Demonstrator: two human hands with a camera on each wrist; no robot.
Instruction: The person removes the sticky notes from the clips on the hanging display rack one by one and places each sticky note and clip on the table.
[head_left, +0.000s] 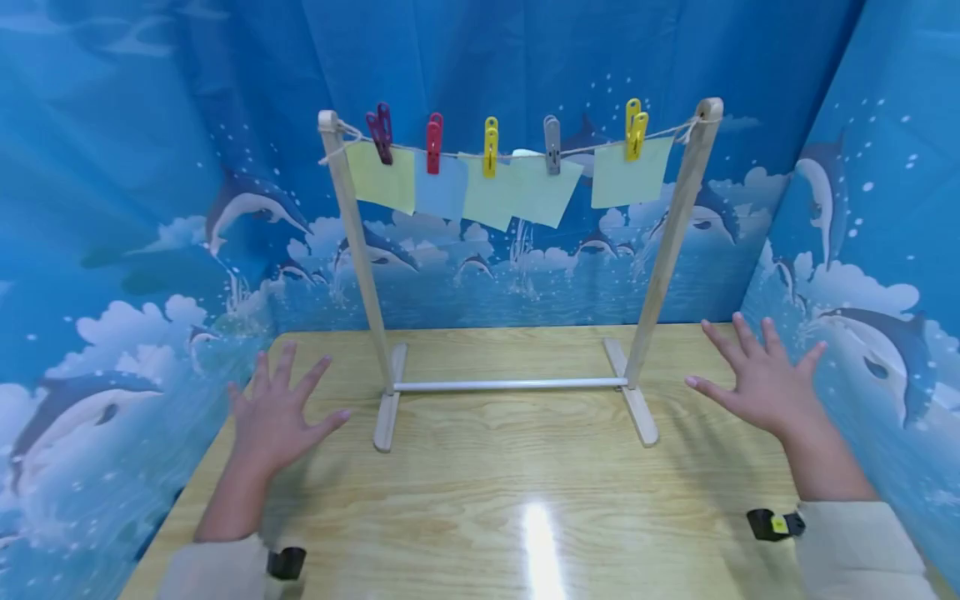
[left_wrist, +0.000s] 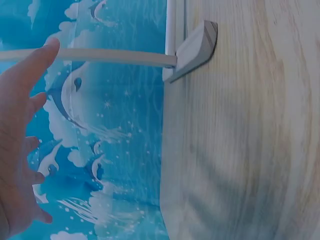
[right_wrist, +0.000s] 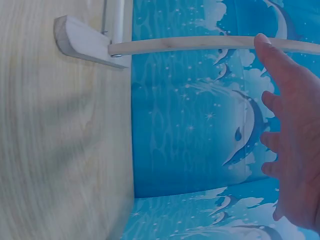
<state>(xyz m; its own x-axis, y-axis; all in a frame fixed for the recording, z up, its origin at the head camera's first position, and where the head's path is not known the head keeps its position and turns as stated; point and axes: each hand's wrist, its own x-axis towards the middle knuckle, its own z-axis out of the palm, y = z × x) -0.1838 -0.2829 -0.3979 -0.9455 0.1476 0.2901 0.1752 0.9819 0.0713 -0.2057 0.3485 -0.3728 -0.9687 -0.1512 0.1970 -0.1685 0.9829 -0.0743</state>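
Note:
My left hand (head_left: 273, 421) is spread above the table, left of a wooden rack (head_left: 667, 242), and holds nothing. On the other side, my right hand (head_left: 768, 387) has its fingers spread too, apart from the rack. A string (head_left: 577, 151) runs between the two posts. Paper squares hang from it: a yellow one (head_left: 378, 179), a blue one (head_left: 441, 196) and several pale green ones (head_left: 630, 179). They are pinned by a dark red clothespin (head_left: 381, 135), a red clothespin (head_left: 434, 144), a yellow clothespin (head_left: 491, 147), a grey clothespin (head_left: 552, 144) and another yellow clothespin (head_left: 636, 131).
The rack stands on two wooden feet (head_left: 637, 412) joined by a white rod (head_left: 510, 385). Underneath is a wood-grain table (head_left: 450, 500). A blue curtain (head_left: 480, 292) printed with dolphins closes off the back and both sides.

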